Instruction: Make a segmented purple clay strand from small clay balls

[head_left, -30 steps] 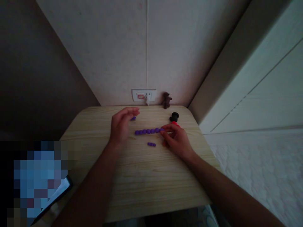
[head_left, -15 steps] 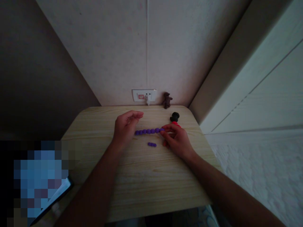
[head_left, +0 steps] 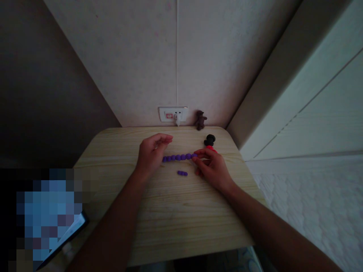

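A row of joined purple clay balls (head_left: 178,157) lies across the middle of the table. My right hand (head_left: 211,164) pinches the ball at its right end between thumb and fingertips. At the other end, my left hand (head_left: 153,153) is beside the row and hides part of it; its fingers are loosely curved, open, with nothing visible in them. A shorter purple clay strip (head_left: 182,173) of several small balls lies just in front of the row. Behind my right hand is a red and black clay figure (head_left: 210,140), its lower part hidden by my fingers.
A brown clay bear (head_left: 200,120) stands at the table's back edge by the wall. A wall socket (head_left: 172,114) with a white plug is beside it. The wooden table (head_left: 181,215) has rounded back corners. A lit screen (head_left: 69,230), partly pixelated, is at the lower left.
Hardly anything differs. The view has shifted very slightly; both hands and the purple row keep nearly the same places.
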`<state>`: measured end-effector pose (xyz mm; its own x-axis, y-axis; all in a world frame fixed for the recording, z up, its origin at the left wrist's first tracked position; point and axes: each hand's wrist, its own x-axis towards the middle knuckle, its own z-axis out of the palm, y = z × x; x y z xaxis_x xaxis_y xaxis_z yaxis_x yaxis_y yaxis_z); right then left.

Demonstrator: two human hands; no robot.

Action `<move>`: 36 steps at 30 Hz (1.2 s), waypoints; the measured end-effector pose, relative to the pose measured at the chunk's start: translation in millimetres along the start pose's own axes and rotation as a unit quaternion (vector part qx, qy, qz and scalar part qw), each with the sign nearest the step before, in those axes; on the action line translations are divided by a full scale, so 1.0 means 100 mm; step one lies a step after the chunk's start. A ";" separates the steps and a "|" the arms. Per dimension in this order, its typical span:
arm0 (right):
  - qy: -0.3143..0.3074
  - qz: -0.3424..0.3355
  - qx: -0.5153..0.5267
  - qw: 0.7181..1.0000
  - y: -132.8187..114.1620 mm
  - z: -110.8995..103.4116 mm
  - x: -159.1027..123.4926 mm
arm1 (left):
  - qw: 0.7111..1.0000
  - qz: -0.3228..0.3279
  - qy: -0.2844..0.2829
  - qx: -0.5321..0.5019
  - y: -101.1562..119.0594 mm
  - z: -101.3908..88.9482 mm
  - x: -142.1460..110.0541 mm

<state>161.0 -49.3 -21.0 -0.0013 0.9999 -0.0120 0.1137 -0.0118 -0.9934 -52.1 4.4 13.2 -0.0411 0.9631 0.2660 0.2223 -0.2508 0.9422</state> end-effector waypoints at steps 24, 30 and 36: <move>-0.010 -0.004 -0.023 1.000 0.00 0.00 0.01 | 0.936 0.146 -0.196 0.253 -0.08 0.15 -0.21; -0.017 -0.011 -0.040 0.999 0.05 0.00 0.02 | 0.939 0.132 -0.197 0.250 -0.13 0.13 -0.18; -0.021 -0.018 -0.069 0.997 0.03 -0.01 0.02 | 0.930 0.152 -0.216 0.255 -0.12 0.14 -0.16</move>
<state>161.8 -47.7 -24.1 -0.0500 0.9986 0.0148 0.2485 0.0268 -0.9683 -40.3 -6.3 -5.1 0.4703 0.8320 0.2943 0.5968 -0.5455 0.5885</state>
